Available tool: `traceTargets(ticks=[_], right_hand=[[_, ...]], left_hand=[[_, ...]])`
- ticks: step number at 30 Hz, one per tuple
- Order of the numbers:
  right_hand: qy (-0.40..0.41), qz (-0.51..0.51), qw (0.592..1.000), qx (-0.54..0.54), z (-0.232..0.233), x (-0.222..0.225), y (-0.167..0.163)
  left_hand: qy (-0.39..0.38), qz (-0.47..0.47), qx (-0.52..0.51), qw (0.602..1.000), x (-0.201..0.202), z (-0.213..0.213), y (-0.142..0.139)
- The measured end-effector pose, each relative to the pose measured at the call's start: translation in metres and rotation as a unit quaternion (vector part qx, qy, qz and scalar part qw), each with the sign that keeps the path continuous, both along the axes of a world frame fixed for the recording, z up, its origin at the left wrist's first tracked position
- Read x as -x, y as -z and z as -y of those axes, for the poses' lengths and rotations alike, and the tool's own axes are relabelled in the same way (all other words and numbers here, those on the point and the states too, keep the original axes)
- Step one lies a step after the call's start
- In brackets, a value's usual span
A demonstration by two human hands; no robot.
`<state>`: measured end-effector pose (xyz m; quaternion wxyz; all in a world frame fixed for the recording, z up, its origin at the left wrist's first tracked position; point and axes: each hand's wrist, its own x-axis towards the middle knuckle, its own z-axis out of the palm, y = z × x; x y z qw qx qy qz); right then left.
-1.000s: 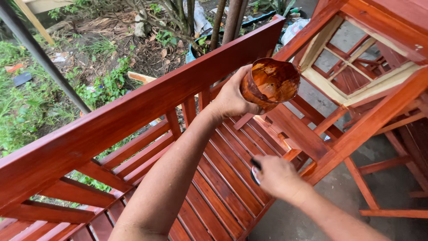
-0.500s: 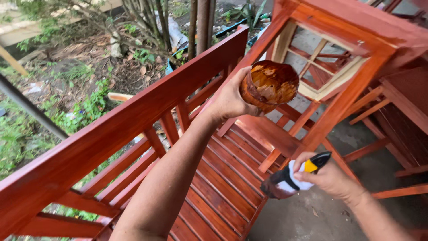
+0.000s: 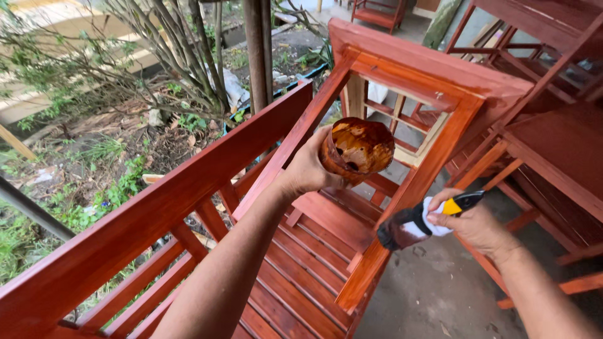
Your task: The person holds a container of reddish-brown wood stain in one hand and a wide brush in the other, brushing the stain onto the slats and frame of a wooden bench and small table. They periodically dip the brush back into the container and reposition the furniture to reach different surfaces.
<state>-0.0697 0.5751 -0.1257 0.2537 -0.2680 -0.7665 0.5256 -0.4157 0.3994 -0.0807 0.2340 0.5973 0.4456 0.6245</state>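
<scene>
Right hand (image 3: 477, 223), fingers gripping the brush (image 3: 418, 225), has risen; left hand (image 3: 309, 168) still clasps the cup (image 3: 355, 149).

The wooden bench (image 3: 188, 207) wears a glossy red-brown stain, its rail and seat slats smooth and wet-looking; the cut-down container (image 3: 357, 149) in the left hand (image 3: 308, 169) looks like thin plastic, coated inside with shiny brown varnish; the brush (image 3: 418, 223) in the right hand (image 3: 474, 223) has a smooth black and yellow plastic handle, a white band and stain-darkened bristles; the concrete floor (image 3: 433, 289) is matt grey and rough; far right, more furniture (image 3: 553, 144) shows the same stained wood.
</scene>
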Motion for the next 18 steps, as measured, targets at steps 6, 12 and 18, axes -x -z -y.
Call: traceTargets(ticks=[6,12,18], right_hand=[[0.026,-0.061,0.996,-0.061,-0.088,-0.013,-0.052],[0.073,-0.081,0.984,-0.138,-0.150,-0.025,-0.085],[0.082,-0.119,0.957,-0.253,-0.160,-0.034,-0.117]], left_hand=[[-0.001,0.022,0.018,1.000,-0.021,-0.036,-0.024],[-0.013,0.045,0.012,0.999,-0.041,-0.064,-0.041],[-0.027,0.049,0.022,0.998,-0.060,-0.080,-0.050]])
